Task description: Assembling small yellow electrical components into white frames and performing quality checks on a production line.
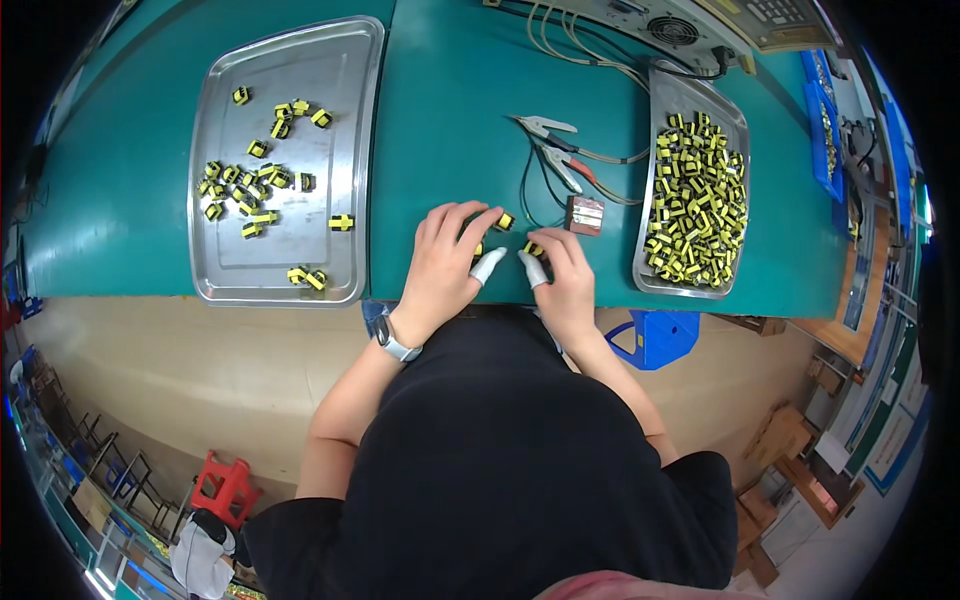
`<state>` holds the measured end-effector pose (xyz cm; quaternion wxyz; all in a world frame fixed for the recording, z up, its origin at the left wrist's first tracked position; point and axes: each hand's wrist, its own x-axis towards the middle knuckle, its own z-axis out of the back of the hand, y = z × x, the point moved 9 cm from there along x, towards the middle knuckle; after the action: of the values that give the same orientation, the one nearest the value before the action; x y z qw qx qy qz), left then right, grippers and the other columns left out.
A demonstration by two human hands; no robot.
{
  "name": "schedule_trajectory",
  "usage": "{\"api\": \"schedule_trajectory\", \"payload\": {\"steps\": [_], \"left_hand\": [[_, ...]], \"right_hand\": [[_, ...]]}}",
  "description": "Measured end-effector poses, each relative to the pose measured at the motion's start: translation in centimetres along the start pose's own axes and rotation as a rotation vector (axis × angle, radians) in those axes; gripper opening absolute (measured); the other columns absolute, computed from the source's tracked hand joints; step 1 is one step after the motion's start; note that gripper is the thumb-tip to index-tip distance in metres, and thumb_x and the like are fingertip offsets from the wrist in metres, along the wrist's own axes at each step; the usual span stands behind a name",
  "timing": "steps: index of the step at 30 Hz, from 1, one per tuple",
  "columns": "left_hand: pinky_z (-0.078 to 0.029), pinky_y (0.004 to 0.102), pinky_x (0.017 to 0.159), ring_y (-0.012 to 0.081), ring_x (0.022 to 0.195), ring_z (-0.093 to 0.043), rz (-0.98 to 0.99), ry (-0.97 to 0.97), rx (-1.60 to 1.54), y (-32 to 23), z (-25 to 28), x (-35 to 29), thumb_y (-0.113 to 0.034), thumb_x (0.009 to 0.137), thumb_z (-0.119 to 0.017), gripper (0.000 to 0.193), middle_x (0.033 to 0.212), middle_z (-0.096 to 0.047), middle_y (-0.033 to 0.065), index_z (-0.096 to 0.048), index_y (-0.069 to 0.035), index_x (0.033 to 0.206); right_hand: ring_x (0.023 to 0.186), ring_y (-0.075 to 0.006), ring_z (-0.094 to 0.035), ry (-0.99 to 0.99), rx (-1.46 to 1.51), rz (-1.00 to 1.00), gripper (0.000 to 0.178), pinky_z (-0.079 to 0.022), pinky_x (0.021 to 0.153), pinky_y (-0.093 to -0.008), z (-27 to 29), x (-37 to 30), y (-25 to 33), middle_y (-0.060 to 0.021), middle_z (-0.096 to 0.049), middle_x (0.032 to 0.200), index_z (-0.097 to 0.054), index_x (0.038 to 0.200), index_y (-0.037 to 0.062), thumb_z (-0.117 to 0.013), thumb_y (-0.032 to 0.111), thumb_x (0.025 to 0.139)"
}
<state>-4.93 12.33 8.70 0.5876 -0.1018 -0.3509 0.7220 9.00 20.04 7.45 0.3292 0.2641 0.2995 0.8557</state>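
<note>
Yellow parts (698, 200) crowd two o'clock, fewer at ten, done side unclear; your right hand (566, 288) pinches one, left hand (443, 252) unclear.

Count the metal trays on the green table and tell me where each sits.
2. A broad metal tray, with scattered yellow-and-black parts, lies left of the left hand; a narrower tray, heaped with similar parts, lies right of the right hand.
</note>
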Motion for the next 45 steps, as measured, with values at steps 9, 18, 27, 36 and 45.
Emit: {"api": "schedule_trajectory", "payload": {"steps": [9, 18, 27, 36, 45], "left_hand": [[-0.044, 0.0413, 0.092, 0.0271, 0.11, -0.059, -0.06, -0.018, 0.015, -0.4, -2.1, 1.8, -0.011, 0.082, -0.076, 0.041, 0.117, -0.065, 0.0048, -0.067, -0.011, 0.122], [-0.042, 0.0409, 0.096, 0.0273, 0.113, -0.059, -0.146, 0.125, -0.121, -2.1, -2.5, 3.2, -0.004, 0.076, -0.072, 0.042, 0.12, -0.067, 0.005, -0.066, -0.009, 0.117], [-0.044, 0.043, 0.096, 0.0268, 0.107, -0.061, -0.149, 0.006, -0.006, -1.8, -3.2, 2.7, -0.008, 0.076, -0.077, 0.04, 0.111, -0.069, 0.0046, -0.066, -0.01, 0.115], [-0.046, 0.0429, 0.096, 0.0283, 0.106, -0.062, -0.259, 0.013, -0.172, -3.2, -1.8, 2.1, 0.002, 0.071, -0.077, 0.05, 0.111, -0.069, 0.0039, -0.066, -0.011, 0.118], [-0.044, 0.0463, 0.1, 0.0328, 0.118, -0.053, -0.026, 0.043, 0.061, -0.6, 0.1, 1.1, -0.012, 0.076, -0.083, 0.058, 0.129, -0.057, 0.0091, -0.062, -0.011, 0.13]], "right_hand": [[0.11, -0.0337, -0.064, -0.164, -0.073, -0.066, 0.033, -0.051, 0.094, -0.0402, 5.8, 2.3, -4.9, -0.0126, -0.066, 0.116, -0.07, 0.115, 0.0016, -0.071, -0.007, 0.083], [0.116, -0.0348, -0.06, -0.065, -0.095, -0.032, 0.058, -0.049, 0.099, -0.0427, 6.0, 2.6, -6.0, -0.0134, -0.065, 0.122, -0.069, 0.114, 0.0011, -0.052, -0.02, 0.063], [0.106, -0.0288, -0.063, -0.128, -0.095, 0.048, 0.037, -0.051, 0.09, -0.0378, 5.6, 2.4, -3.9, -0.0119, -0.067, 0.114, -0.068, 0.113, -0.0004, -0.058, -0.013, 0.079], [0.09, -0.0105, -0.063, 0.243, 0.733, -0.515, 0.024, -0.05, 0.079, -0.0247, -2.0, -0.1, -4.6, -0.0021, -0.067, 0.096, -0.067, 0.117, 0.0005, -0.069, 0.009, 0.095], [0.102, -0.0206, -0.067, -0.105, 0.364, -0.3, 0.027, -0.055, 0.075, -0.0284, 5.2, 2.5, -7.7, -0.0086, -0.064, 0.117, -0.071, 0.11, 0.0049, -0.076, -0.002, 0.084]]}}
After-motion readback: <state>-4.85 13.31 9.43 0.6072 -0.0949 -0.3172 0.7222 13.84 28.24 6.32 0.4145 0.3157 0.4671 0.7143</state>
